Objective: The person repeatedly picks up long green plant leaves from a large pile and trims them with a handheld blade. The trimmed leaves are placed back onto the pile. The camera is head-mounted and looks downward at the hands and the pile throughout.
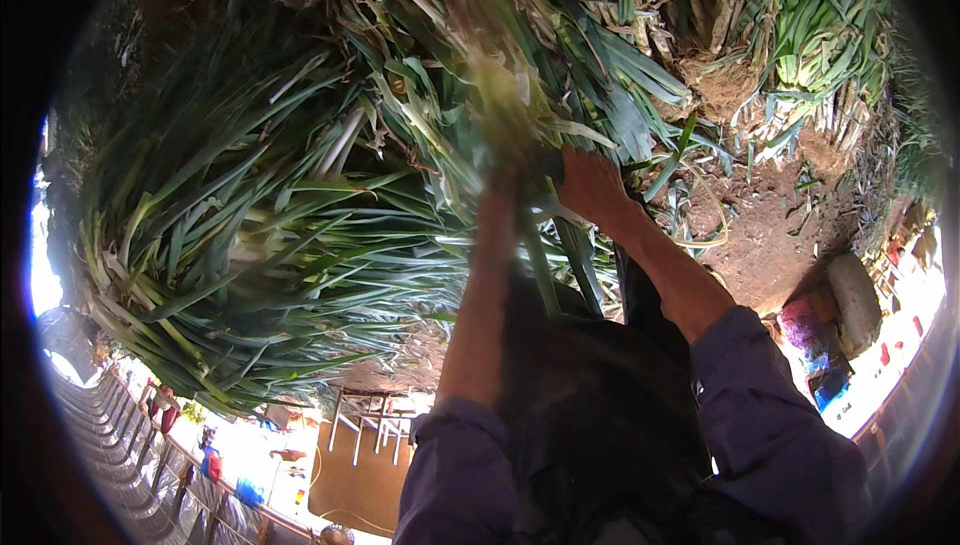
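My left hand (501, 173), blurred by motion, is closed around the lower part of a bunch of leeks or large green onions (506, 94). The stalks point away from me, and long green leaves (540, 267) hang below, between my forearms. My right hand (592, 181) is curled against the same bunch at its right side; its fingertips are hidden. Something dark lies beside its knuckles, too blurred to name. Under and beyond the hands, more leeks with dry outer leaves (420, 109) lie in a heap.
A large pile of leeks (247, 245) fills the left side. Leek bundles with roots (810, 57) stand at the far right. Bare soil (772, 222) with scattered leaf scraps lies at right, near a loose pale strap (709, 241). Behind me are a metal-legged rack (367, 425) and sacks (851, 305).
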